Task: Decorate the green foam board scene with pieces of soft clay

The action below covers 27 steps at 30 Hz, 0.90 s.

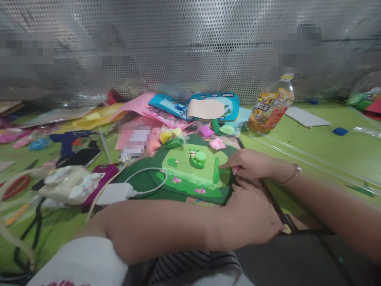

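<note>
A light green clay scene on a dark green board lies before me, with a clay snail raised in its middle. My right hand is at its right side, index fingertip against an upright strip of green clay. A thin pink stick shows between its curled fingers. Crossing in front, my left hand rests by the board's lower right corner, palm down. At its fingertips is a small pale yellow piece; the underside of this hand is hidden.
Bagged clay lumps, among them a pink one, lie behind the board. A tilted plastic bottle stands back right. On the left are a blue glue gun, a phone, a white charger and looping cables. Perforated metal rises behind.
</note>
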Each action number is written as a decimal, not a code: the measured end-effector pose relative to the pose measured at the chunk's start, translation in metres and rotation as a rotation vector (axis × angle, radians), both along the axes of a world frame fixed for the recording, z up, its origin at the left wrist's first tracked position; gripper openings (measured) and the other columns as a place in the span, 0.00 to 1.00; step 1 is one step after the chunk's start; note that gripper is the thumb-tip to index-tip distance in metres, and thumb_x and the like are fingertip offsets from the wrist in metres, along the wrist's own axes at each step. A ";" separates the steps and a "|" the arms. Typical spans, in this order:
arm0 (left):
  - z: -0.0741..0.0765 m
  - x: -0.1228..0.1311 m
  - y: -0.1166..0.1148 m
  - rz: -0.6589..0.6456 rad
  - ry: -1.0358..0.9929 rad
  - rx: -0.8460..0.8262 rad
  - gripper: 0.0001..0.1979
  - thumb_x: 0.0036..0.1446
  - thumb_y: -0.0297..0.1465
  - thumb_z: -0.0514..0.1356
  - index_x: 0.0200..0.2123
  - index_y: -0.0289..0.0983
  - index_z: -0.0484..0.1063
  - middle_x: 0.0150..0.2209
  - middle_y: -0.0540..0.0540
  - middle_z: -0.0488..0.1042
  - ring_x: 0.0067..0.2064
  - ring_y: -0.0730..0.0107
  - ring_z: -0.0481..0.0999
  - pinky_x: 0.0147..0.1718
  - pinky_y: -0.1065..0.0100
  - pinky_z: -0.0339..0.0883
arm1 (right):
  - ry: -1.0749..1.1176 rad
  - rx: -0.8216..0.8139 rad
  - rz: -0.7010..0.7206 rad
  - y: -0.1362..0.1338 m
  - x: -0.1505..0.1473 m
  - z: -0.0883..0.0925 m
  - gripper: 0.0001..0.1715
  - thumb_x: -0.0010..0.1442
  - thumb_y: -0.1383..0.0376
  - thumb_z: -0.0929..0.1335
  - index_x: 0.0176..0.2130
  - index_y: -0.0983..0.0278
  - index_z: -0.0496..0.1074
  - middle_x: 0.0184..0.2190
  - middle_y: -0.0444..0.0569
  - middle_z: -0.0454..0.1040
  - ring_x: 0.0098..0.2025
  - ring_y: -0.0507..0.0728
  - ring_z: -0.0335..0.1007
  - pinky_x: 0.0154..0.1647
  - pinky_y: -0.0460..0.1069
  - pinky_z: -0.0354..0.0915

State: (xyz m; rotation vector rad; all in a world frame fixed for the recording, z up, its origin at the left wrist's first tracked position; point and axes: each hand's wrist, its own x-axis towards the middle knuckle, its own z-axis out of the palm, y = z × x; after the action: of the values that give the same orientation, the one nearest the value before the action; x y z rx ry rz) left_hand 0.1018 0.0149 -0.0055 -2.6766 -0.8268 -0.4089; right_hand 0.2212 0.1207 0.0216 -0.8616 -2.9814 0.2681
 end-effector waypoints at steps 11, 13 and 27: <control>0.002 0.000 0.000 0.014 0.070 -0.044 0.31 0.56 0.47 0.51 0.45 0.23 0.72 0.41 0.24 0.73 0.44 0.41 0.74 0.38 0.49 0.66 | -0.060 0.002 0.012 0.000 0.006 0.006 0.31 0.49 0.76 0.60 0.50 0.62 0.73 0.31 0.50 0.77 0.27 0.51 0.65 0.30 0.45 0.56; 0.003 0.000 0.000 0.020 0.080 -0.071 0.31 0.56 0.47 0.51 0.46 0.23 0.71 0.41 0.24 0.73 0.44 0.42 0.74 0.39 0.48 0.66 | -0.083 -0.001 0.005 0.000 0.007 0.006 0.31 0.49 0.76 0.60 0.50 0.61 0.72 0.31 0.50 0.77 0.26 0.51 0.64 0.28 0.45 0.55; 0.005 -0.003 0.001 0.007 0.119 -0.004 0.37 0.56 0.49 0.50 0.48 0.16 0.68 0.43 0.19 0.71 0.45 0.38 0.73 0.37 0.49 0.68 | -0.069 -0.040 -0.050 0.015 0.023 0.010 0.30 0.48 0.74 0.60 0.49 0.64 0.73 0.26 0.49 0.76 0.22 0.49 0.57 0.24 0.45 0.51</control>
State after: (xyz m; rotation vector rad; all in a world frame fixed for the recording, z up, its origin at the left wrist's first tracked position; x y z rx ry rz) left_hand 0.0985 0.0158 -0.0002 -2.6711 -0.8023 -0.2430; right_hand 0.2442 0.1352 0.0312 -0.9675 -3.0227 0.3038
